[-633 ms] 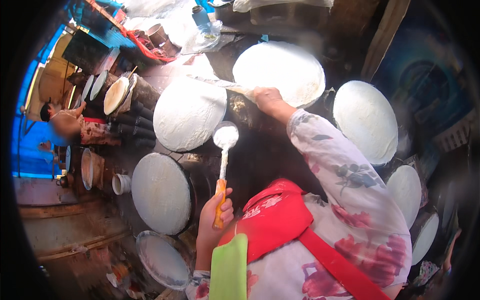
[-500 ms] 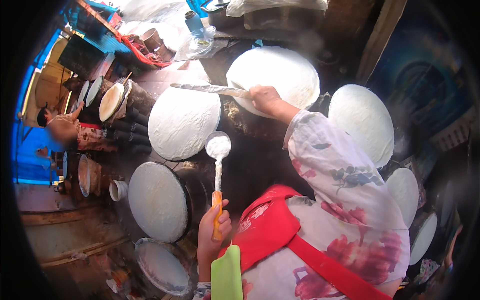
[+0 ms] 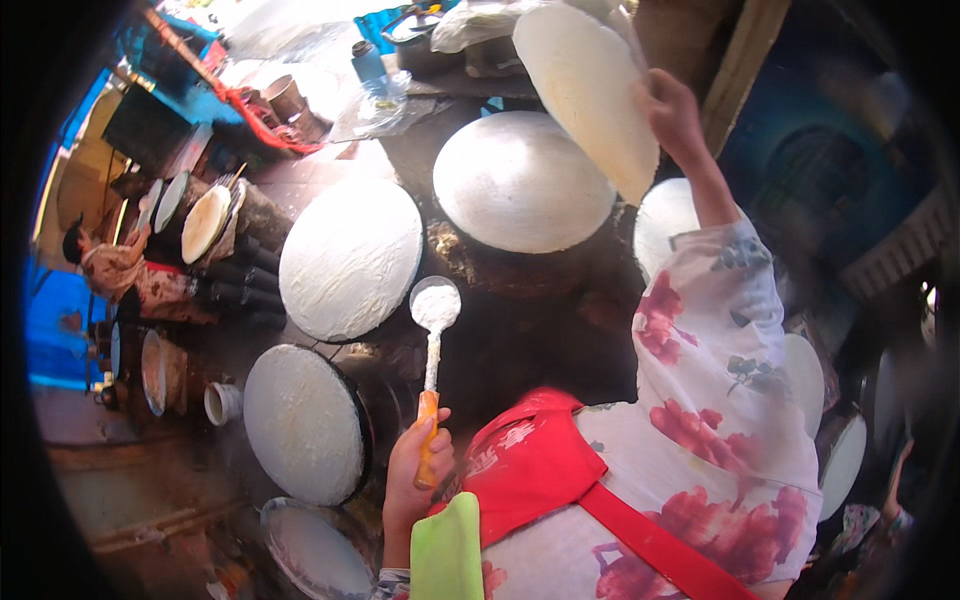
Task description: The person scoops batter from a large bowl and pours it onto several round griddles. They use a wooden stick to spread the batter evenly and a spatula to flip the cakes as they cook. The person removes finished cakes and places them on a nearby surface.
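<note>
My left hand [image 3: 412, 475] is closed round the orange handle of a ladle [image 3: 435, 305], held upright with white batter coating its bowl and neck. At the upper right my raised right hand [image 3: 668, 115] grips the edge of a large, thin pale pancake [image 3: 585, 95], which hangs tilted. Whether the flat stick seen earlier is still in that hand is hidden. Below the pancake lies a round griddle [image 3: 515, 185] with a smooth, bare-looking whitish surface. To its left, another round griddle is covered by a rippled white batter sheet [image 3: 350, 260].
More round griddles stand around me, one white-topped at lower left [image 3: 303, 425] and one partly hidden at right [image 3: 660, 225]. A blue bottle [image 3: 368, 65] and a dark pot [image 3: 425, 45] stand at the back. At far left a person [image 3: 115, 265] works beside other griddles.
My right hand has risen to the upper right, lifting the pancake off the far griddle. The stick is out of sight. The left hand holds the ladle nearly still; the view has shifted slightly.
</note>
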The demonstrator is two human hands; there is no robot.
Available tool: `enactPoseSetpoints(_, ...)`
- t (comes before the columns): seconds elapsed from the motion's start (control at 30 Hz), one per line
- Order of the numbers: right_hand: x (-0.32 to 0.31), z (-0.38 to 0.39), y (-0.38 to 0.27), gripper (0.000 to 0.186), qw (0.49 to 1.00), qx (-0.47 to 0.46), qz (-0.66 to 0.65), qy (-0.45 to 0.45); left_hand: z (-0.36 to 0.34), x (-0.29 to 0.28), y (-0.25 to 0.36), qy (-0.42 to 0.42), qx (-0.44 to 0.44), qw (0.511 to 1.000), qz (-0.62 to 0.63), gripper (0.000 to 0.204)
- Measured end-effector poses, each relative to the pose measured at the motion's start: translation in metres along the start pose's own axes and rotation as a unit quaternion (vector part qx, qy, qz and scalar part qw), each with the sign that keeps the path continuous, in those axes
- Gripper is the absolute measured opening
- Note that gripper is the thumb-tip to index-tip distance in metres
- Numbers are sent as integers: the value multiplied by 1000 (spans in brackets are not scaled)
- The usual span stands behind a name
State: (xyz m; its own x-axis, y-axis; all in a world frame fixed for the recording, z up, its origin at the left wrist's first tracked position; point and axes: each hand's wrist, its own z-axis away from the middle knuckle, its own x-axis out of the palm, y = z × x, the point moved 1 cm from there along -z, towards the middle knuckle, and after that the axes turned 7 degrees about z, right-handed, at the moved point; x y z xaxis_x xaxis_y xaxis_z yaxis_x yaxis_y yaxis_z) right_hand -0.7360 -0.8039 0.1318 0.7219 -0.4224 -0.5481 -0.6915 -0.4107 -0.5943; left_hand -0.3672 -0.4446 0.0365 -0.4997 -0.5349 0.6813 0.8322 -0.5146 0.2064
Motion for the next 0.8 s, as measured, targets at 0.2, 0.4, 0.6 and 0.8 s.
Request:
enactPoseSetpoints(0.2, -150, 73, -46, 17, 982, 183, -51, 20, -19, -30, 24, -33, -94, 994, -51, 28)
enactPoseSetpoints(0.4, -223, 230, -92, 17, 942, 330, 62, 1, -75, -79, 48, -83, -205, 965, -144, 25)
enactPoseSetpoints(0.6, -309, 375, -184, 13, 885, 408, 174, 141, -103, -89, 57, -110, -264, 929, -233, 27)
enactPoseSetpoints(0.8, -368, 549, -309, 27, 784, 399, 154, 450, -97, -80, 83, -172, -291, 911, -236, 30)
